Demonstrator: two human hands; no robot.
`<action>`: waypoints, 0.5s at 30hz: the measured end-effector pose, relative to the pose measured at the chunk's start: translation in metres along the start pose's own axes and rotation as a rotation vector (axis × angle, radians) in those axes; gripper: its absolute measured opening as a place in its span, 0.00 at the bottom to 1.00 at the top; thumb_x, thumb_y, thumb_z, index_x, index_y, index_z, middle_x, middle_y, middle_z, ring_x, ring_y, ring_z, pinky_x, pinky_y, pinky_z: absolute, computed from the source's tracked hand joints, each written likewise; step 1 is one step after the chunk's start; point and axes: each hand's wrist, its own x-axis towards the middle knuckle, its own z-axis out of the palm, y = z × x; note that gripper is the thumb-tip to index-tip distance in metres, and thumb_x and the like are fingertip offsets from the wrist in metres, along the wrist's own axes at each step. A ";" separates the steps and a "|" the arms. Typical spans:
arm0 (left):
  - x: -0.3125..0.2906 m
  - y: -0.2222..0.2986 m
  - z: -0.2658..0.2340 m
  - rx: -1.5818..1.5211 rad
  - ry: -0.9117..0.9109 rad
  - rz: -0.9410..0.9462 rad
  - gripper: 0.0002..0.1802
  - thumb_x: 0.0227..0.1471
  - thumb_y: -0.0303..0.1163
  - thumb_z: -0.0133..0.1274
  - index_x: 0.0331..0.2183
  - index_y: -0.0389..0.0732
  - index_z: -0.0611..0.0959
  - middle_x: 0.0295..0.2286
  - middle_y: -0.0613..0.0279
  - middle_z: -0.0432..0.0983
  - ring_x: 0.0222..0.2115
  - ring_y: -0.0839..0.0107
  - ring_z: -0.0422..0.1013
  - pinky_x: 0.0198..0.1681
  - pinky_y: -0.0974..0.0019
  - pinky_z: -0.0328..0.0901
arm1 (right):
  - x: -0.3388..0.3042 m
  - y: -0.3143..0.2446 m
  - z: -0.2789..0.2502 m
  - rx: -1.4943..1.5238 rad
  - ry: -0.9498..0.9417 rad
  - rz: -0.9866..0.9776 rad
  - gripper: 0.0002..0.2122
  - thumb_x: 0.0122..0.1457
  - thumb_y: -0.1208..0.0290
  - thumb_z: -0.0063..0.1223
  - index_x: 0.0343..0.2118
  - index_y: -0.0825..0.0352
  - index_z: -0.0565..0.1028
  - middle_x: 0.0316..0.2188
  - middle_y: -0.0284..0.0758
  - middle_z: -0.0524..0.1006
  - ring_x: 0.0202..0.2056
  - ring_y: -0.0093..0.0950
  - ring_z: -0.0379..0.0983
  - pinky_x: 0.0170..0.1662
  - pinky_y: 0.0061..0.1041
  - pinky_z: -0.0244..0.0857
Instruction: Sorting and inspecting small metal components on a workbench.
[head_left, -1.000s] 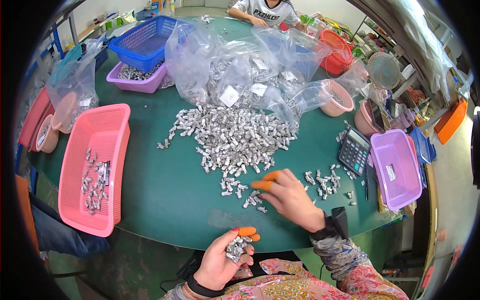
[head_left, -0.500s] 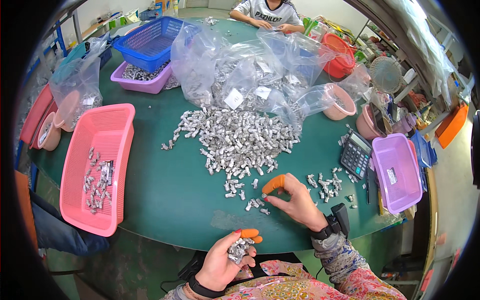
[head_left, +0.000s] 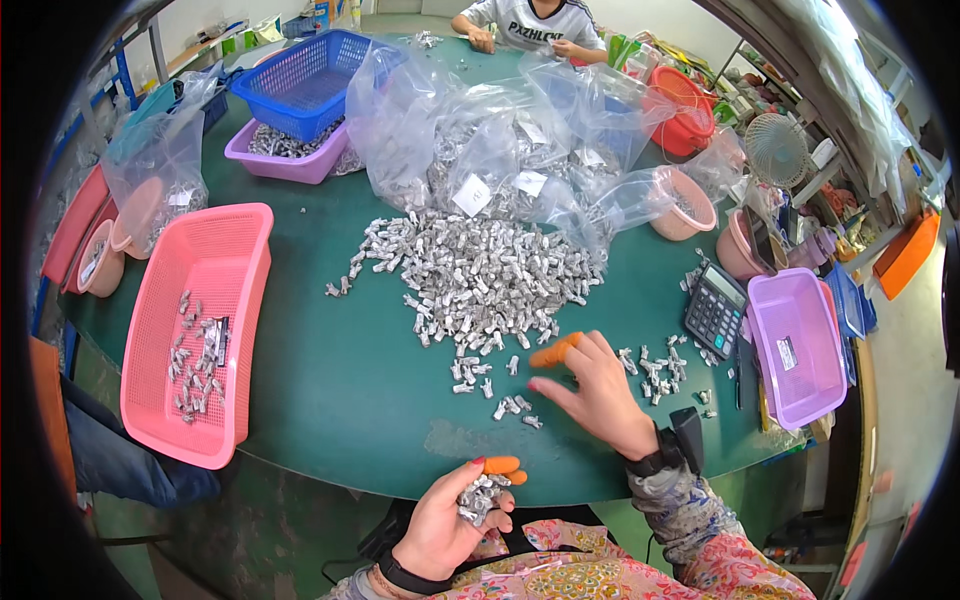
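My left hand (head_left: pixel 447 522) is cupped at the table's near edge around a cluster of small silver metal parts (head_left: pixel 482 499). Orange finger cots cover some of its fingertips. Over the table to the right, my right hand (head_left: pixel 597 400) has its thumb and orange-covered index finger apart, with nothing visible between them. A few loose metal parts (head_left: pixel 513 406) lie just left of its thumb, and others (head_left: pixel 465 372) lie a little farther off. Beyond them spreads a large heap of the same parts (head_left: pixel 490 270). A small scattered group (head_left: pixel 660 372) lies to the right of the hand.
A pink basket (head_left: pixel 258 285) with some metal parts stands at left. Clear plastic bags (head_left: pixel 400 140) of parts sit behind the heap. At right are a calculator (head_left: pixel 713 312) and a purple basket (head_left: pixel 797 385). Another person (head_left: pixel 545 28) sits across the green table (head_left: pixel 330 400).
The right thumb and index finger, earlier pinched on a small metal part, have spread apart, and that hand has shifted slightly away from me. My left hand stays nearly still.
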 end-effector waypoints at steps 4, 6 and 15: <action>-0.001 0.001 0.003 0.002 0.030 0.003 0.23 0.63 0.37 0.39 0.48 0.25 0.72 0.37 0.48 0.75 0.30 0.66 0.74 0.28 0.63 0.72 | 0.016 -0.008 0.026 -0.175 0.008 0.007 0.13 0.46 0.65 0.65 0.31 0.65 0.75 0.30 0.35 0.71 0.33 0.35 0.65 0.37 0.32 0.61; -0.001 0.003 0.001 -0.010 0.033 0.007 0.23 0.63 0.37 0.39 0.48 0.25 0.72 0.36 0.48 0.75 0.30 0.66 0.74 0.28 0.63 0.72 | 0.016 -0.009 0.030 -0.159 0.012 0.021 0.12 0.46 0.67 0.65 0.30 0.66 0.74 0.28 0.35 0.70 0.34 0.36 0.66 0.37 0.32 0.61; -0.002 0.004 0.002 0.029 0.030 0.003 0.23 0.63 0.37 0.39 0.48 0.25 0.72 0.37 0.48 0.75 0.30 0.66 0.74 0.27 0.64 0.72 | 0.001 -0.019 0.011 0.383 -0.074 0.216 0.11 0.48 0.75 0.63 0.37 0.64 0.78 0.29 0.31 0.72 0.30 0.24 0.65 0.36 0.22 0.62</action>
